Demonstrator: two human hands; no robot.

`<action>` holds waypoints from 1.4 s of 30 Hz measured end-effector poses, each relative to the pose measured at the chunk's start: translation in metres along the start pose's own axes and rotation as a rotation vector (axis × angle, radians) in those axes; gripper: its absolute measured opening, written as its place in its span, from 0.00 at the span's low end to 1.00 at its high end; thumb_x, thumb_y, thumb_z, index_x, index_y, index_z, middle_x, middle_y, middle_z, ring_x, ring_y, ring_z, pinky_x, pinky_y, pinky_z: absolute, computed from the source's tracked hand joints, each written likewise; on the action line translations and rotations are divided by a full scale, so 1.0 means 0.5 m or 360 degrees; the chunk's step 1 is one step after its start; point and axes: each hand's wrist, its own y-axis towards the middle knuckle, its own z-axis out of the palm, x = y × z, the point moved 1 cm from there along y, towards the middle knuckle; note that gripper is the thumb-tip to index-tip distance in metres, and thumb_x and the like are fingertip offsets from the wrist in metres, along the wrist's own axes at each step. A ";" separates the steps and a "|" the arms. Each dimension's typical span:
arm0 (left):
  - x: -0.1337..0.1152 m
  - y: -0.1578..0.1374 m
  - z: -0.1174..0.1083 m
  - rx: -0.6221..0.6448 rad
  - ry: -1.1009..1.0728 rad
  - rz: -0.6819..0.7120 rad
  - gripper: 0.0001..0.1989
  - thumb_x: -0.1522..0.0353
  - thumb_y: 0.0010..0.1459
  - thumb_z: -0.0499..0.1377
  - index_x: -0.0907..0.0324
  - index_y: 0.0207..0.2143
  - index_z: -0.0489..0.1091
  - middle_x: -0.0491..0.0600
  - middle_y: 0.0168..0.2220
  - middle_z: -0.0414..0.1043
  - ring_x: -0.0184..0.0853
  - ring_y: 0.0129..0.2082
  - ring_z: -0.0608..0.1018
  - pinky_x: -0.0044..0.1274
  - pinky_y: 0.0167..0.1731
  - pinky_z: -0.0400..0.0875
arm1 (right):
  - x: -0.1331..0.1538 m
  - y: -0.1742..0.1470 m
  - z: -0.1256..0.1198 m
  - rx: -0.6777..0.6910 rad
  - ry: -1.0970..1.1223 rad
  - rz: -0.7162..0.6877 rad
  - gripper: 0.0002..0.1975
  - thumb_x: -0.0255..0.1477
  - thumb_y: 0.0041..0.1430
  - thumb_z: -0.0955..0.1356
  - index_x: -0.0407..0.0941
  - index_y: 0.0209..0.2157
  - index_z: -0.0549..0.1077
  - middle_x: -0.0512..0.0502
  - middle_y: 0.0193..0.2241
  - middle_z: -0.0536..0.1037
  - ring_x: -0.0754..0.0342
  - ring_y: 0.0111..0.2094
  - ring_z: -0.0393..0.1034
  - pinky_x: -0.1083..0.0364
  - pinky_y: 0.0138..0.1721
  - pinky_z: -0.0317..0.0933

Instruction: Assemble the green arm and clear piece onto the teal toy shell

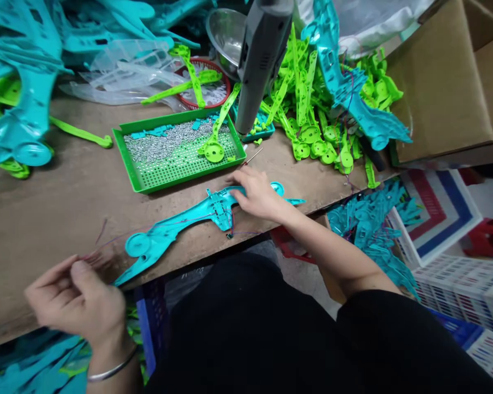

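Our left hand (78, 298) pinches thin purple wire (121, 238), seemingly for tautness; our loosely spread right hand (257, 191) likely steadies the long turquoise plastic shell (191, 211).

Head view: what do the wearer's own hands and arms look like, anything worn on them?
Both are ungloved. The left hand has a narrow silvery bangle at its wrist; the right hand shows none. A black short sleeve covers the upper right arm.
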 end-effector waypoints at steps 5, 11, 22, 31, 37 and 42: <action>-0.003 -0.011 0.031 -0.0176 -0.0182 0.0138 0.16 0.67 0.49 0.58 0.56 0.37 0.54 0.45 0.31 0.70 0.38 0.28 0.82 0.34 0.27 0.81 | 0.022 -0.095 0.012 -0.0074 0.0070 -0.0133 0.04 0.30 0.60 0.66 0.45 0.32 0.71 0.48 0.31 0.77 0.50 0.37 0.68 0.50 0.42 0.53; -0.009 -0.008 0.036 -0.0130 -0.0113 0.0154 0.14 0.68 0.52 0.57 0.55 0.37 0.53 0.44 0.31 0.70 0.35 0.27 0.81 0.29 0.24 0.80 | 0.024 -0.156 0.106 -0.0272 0.0125 0.0230 0.13 0.42 0.55 0.73 0.46 0.32 0.76 0.45 0.35 0.77 0.45 0.43 0.66 0.47 0.45 0.52; -0.002 -0.009 0.032 -0.0148 -0.0054 0.0126 0.15 0.69 0.52 0.59 0.55 0.38 0.54 0.45 0.31 0.71 0.39 0.28 0.82 0.33 0.28 0.81 | -0.028 -0.086 0.046 -0.0548 0.0076 -0.0215 0.06 0.28 0.61 0.65 0.45 0.34 0.74 0.43 0.35 0.81 0.48 0.38 0.71 0.49 0.43 0.62; 0.008 0.019 0.001 -0.0152 -0.0350 -0.0170 0.17 0.66 0.50 0.60 0.53 0.36 0.52 0.43 0.36 0.71 0.37 0.30 0.83 0.36 0.27 0.83 | -0.059 -0.065 0.073 -0.0453 -0.0009 -0.0352 0.13 0.28 0.64 0.63 0.45 0.40 0.79 0.41 0.38 0.81 0.48 0.40 0.72 0.48 0.42 0.61; 0.013 0.040 -0.005 -0.0308 -0.0335 -0.0258 0.11 0.68 0.43 0.65 0.57 0.30 0.67 0.41 0.27 0.69 0.30 0.26 0.77 0.35 0.35 0.83 | -0.084 -0.083 0.070 -0.0566 0.0000 -0.0354 0.14 0.26 0.59 0.63 0.45 0.39 0.80 0.42 0.36 0.78 0.49 0.38 0.71 0.48 0.40 0.63; 0.003 0.037 0.015 -0.0286 -0.0540 -0.0235 0.12 0.69 0.41 0.68 0.61 0.31 0.75 0.42 0.26 0.73 0.28 0.25 0.76 0.29 0.35 0.80 | -0.087 -0.112 0.029 -0.0549 0.0126 -0.0308 0.09 0.28 0.54 0.66 0.44 0.37 0.76 0.43 0.35 0.76 0.48 0.37 0.71 0.48 0.40 0.65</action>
